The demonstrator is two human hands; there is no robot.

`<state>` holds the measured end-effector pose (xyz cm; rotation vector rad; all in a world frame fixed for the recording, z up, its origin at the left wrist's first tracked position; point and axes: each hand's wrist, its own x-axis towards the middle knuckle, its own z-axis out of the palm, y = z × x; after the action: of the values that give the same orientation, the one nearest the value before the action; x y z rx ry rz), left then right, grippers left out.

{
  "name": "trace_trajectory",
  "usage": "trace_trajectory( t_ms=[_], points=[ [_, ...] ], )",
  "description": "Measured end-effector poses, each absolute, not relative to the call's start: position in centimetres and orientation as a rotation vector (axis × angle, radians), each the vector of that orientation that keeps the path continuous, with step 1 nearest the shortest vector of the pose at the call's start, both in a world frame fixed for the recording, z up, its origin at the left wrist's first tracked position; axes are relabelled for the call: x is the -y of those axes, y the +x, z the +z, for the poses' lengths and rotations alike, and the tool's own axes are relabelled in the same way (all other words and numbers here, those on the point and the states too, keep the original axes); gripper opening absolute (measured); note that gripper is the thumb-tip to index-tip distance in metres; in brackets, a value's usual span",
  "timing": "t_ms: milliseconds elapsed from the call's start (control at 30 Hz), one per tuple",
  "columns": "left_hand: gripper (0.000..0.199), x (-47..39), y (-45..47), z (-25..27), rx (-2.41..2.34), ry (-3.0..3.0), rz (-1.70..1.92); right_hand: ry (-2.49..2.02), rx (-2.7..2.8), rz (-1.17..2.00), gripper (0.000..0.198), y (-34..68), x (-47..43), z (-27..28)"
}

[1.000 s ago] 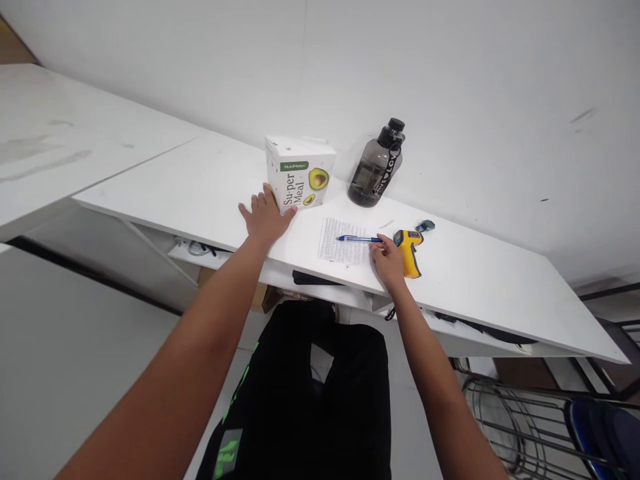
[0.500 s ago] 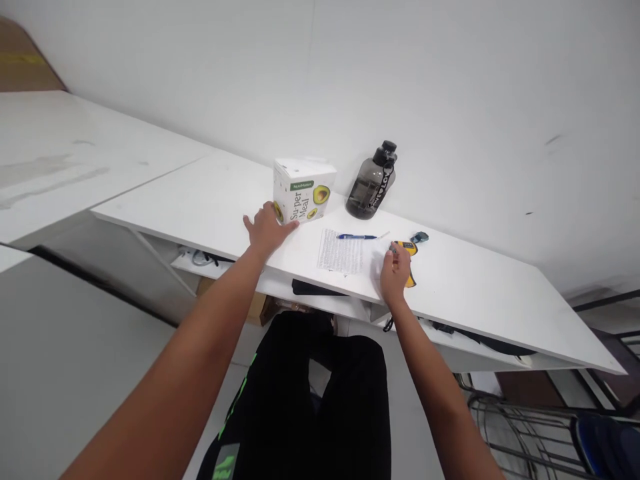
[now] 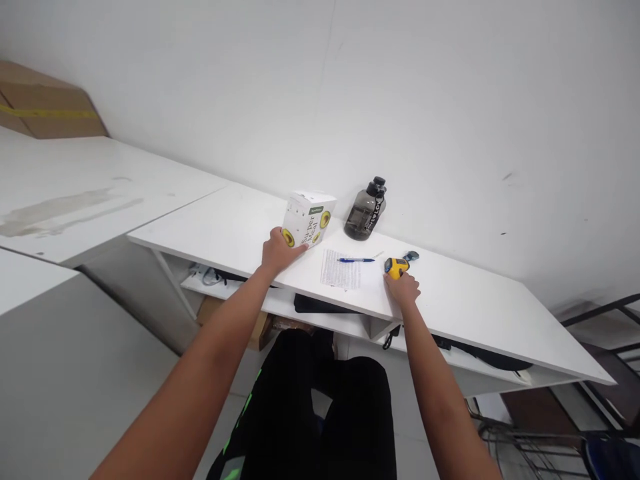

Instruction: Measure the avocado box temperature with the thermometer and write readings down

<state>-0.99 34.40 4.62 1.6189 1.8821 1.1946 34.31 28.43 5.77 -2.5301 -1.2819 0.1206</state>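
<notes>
My left hand (image 3: 280, 255) grips the lower left corner of a white "Su-per Meal" box (image 3: 305, 223) with avocado pictures, which stands upright on the white desk (image 3: 465, 293). My right hand (image 3: 404, 289) is closed around the handle of a yellow gun-shaped infrared thermometer (image 3: 397, 267), whose head pokes out past the fingers toward the wall. Between the hands lies a printed sheet of paper (image 3: 340, 275). A blue pen (image 3: 356, 260) rests across the sheet's top. Just beyond the thermometer is a small dark blue-grey item (image 3: 411, 256), too small to name.
A dark translucent water bottle (image 3: 366, 210) stands behind the paper by the wall. Under the desktop, a shelf (image 3: 345, 321) holds dark items and cables. A cardboard box (image 3: 50, 103) sits at far left; metal-framed chairs (image 3: 540, 440) are at lower right.
My right hand has shifted from beside the thermometer onto its handle, and the thermometer's head now shows clear of the fingers. My left hand stays on the box. The view has tilted up.
</notes>
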Motion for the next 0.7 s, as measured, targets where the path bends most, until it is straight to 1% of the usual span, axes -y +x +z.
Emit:
trace_trajectory(
  t_ms=[67,133,233,333,400,467,533,633,700],
  points=[
    [0.08,-34.1,-1.1,4.8,-1.852,1.584,1.192,-2.504,1.267,0.155,0.064,34.2,-28.3,6.1],
    [0.073,-33.7,-1.5,5.2,-1.753,1.449,1.255,-2.454,1.243,0.22,0.061,34.1,-28.0,6.7],
    [0.068,-31.9,-2.6,5.6,-1.379,1.188,1.47,-2.352,1.22,0.371,0.052,34.0,-27.1,8.2],
    [0.072,-27.9,-3.7,5.1,-1.054,1.026,1.586,-2.193,1.255,0.522,0.036,33.6,-24.6,9.6],
    [0.071,-24.1,-4.2,4.4,-0.926,0.997,1.592,-1.969,1.299,0.673,0.034,32.9,-21.6,10.0],
    [0.068,-19.9,-4.3,3.5,-0.91,0.996,1.586,-1.496,1.325,0.915,0.04,31.9,-17.6,10.2],
    [0.068,-15.9,-4.0,2.9,-0.895,1.02,1.578,-1.211,1.418,1.01,0.043,30.6,-13.0,10.4],
    [0.071,-11.1,-2.9,2.6,-0.869,1.046,1.48,-1.129,1.661,1.042,0.035,28.8,-6.5,11.1],
    [0.072,-9.0,-2.1,2.6,-0.855,1.07,1.427,-1.106,1.764,1.057,0.035,28.0,-3.4,11.8]
  ],
)
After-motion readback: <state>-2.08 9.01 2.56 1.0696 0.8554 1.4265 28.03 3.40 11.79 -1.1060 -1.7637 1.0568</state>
